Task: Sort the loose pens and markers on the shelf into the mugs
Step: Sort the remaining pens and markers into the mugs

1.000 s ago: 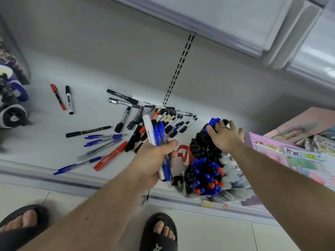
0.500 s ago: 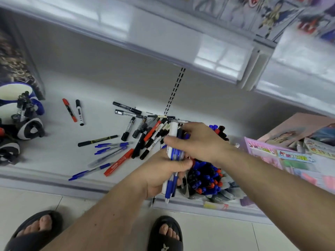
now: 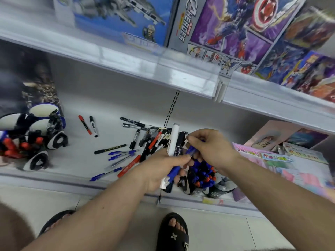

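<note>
Left hand [image 3: 163, 169] clamps a bundle of pens and markers [image 3: 175, 147]; right hand [image 3: 211, 147] pinches a blue pen [image 3: 190, 153] in it, above the mug [image 3: 201, 176]. Loose pens [image 3: 126, 153] litter the white shelf [image 3: 72, 156], more mugs [image 3: 45, 134] far left. Toy boxes [image 3: 226, 24] on upper shelf, tiled floor [image 3: 217, 232] below.

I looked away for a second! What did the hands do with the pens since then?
The right hand left the full mug, came across to the left hand and now pinches a blue pen out of the bundle that hand grips. The left hand kept its hold. The loose pens on the shelf lie as before.
</note>
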`<state>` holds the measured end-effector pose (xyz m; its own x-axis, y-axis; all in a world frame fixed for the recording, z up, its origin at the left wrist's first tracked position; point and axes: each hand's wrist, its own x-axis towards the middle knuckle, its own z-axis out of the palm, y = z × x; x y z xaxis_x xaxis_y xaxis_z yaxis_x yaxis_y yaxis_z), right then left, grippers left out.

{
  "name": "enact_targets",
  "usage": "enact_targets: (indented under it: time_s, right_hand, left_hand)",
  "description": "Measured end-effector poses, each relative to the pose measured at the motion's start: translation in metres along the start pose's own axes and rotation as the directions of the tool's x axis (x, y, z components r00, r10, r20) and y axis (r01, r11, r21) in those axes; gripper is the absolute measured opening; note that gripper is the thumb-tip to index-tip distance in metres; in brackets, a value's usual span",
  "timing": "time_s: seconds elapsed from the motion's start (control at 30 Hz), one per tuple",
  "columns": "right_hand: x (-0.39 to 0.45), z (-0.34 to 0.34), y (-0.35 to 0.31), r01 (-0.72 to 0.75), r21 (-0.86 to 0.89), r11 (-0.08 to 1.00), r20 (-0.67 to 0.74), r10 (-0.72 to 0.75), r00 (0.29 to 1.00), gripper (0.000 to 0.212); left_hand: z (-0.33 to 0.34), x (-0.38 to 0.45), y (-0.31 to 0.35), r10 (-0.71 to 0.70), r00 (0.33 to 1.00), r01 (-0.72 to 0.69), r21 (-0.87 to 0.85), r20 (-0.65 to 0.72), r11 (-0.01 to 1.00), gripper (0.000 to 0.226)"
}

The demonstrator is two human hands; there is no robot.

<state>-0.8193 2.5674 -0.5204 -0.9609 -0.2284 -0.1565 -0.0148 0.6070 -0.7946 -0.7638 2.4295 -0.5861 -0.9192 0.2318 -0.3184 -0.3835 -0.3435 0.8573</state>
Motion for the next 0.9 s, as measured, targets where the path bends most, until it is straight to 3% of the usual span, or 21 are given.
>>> enact_targets:
  time_s: [0.1, 0.23, 0.43, 0.6, 0.73, 0.9]
  right_hand:
    - [0.000, 0.011, -0.014, 0.017, 0.071, 0.997, 0.008, -0.018, 1.000, 0.017]
    - [-0.003, 0.019, -0.042, 0.117, 0.032, 0.993, -0.036, -0.116, 0.993, 0.028]
    - [-0.017, 0.047, -0.079, 0.195, 0.041, 0.980, 0.175, -0.199, 0.964, 0.018]
    - [-0.023, 0.061, -0.080, 0.102, 0.339, 0.935, 0.202, -0.178, 0.963, 0.010]
    - [-0.026, 0.056, -0.072, 0.030, 0.406, 0.913, 0.211, -0.126, 0.969, 0.007]
    - [-0.017, 0.020, -0.048, -0.141, 0.485, 0.863, 0.142, 0.082, 0.987, 0.003]
  left_hand:
    - [-0.010, -0.016, 0.012, 0.036, 0.999, -0.033, 0.073, -0.034, 0.997, 0.016]
    - [-0.027, -0.039, 0.032, 0.119, 0.991, -0.105, 0.208, -0.055, 0.972, 0.010]
    - [-0.059, -0.072, 0.062, 0.100, 0.995, -0.087, 0.570, 0.008, 0.817, 0.025]
    - [-0.078, -0.082, 0.062, 0.048, 0.999, -0.037, 0.632, -0.001, 0.774, 0.018]
    - [-0.071, -0.079, 0.056, -0.026, 0.999, 0.002, 0.622, 0.029, 0.783, 0.016]
    - [-0.042, -0.059, 0.038, -0.069, 0.993, 0.001, 0.597, 0.092, 0.802, 0.013]
